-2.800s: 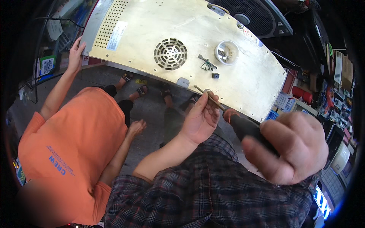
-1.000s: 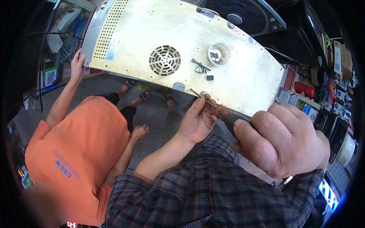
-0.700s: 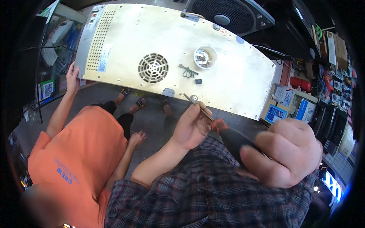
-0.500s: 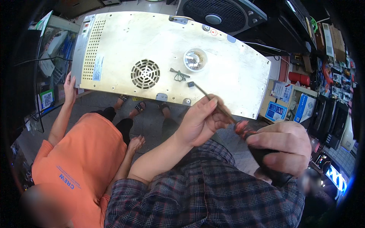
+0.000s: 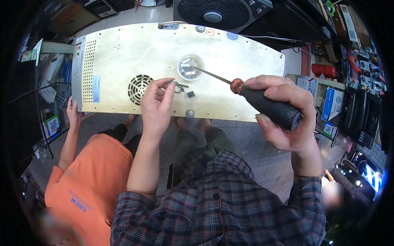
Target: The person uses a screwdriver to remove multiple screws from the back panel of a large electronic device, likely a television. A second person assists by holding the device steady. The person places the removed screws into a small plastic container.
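My right hand is wrapped round the black handle of a screwdriver with a red collar. Its long thin shaft slants left, and the tip reaches a clear round plastic tub that holds small metal parts. Over the near edge of a large pale metal panel, my left hand is open, fingers bent, with nothing seen in it. Beside its fingertips lie a dark green looped tie and a small black square piece on the panel.
A person in an orange shirt stands at left, one hand on the panel's left end. A round vent grille is cut in the panel. A large black fan-like unit stands behind; a red cylinder lies at right.
My left hand has let go of the screwdriver shaft and moved left. The right hand has raised the screwdriver, bringing its tip to the tub. The view has shifted slightly.
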Demonstrator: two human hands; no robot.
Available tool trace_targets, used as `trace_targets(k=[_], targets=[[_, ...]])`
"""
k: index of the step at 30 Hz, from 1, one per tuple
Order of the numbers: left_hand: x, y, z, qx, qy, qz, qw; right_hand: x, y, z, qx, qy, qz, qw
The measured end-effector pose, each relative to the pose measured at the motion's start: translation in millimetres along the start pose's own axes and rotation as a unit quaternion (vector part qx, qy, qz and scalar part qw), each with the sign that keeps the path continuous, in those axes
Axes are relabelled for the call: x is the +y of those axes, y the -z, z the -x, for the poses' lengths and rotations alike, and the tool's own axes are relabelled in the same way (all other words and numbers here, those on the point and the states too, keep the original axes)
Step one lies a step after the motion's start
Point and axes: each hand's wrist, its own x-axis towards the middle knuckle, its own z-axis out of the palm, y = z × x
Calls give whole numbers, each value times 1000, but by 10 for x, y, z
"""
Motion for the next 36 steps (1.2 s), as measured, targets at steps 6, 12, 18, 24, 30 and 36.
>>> trace_targets(k=[6, 12, 18, 24, 30, 36], targets=[[-169, -14, 160, 13, 60, 45, 997, 28, -55, -37, 24, 10, 3, 1000], [-207, -63, 258, -14, 52, 52, 997, 22, -57, -40, 46, 11, -8, 999], [119, -219, 210, -64, 150, 315, 935, -206, 161, 43, 27, 8, 8, 1000], [407, -454, 44, -66, 250, 576, 775, -595, 265, 202, 78, -20, -37, 996], [246, -447, 20, -59, 256, 589, 764, -660, 127, 357, 163, -48, -66, 983], [143, -423, 115, -9, 313, 692, 650, -436, 168, 487, 138, 17, -117, 983]])
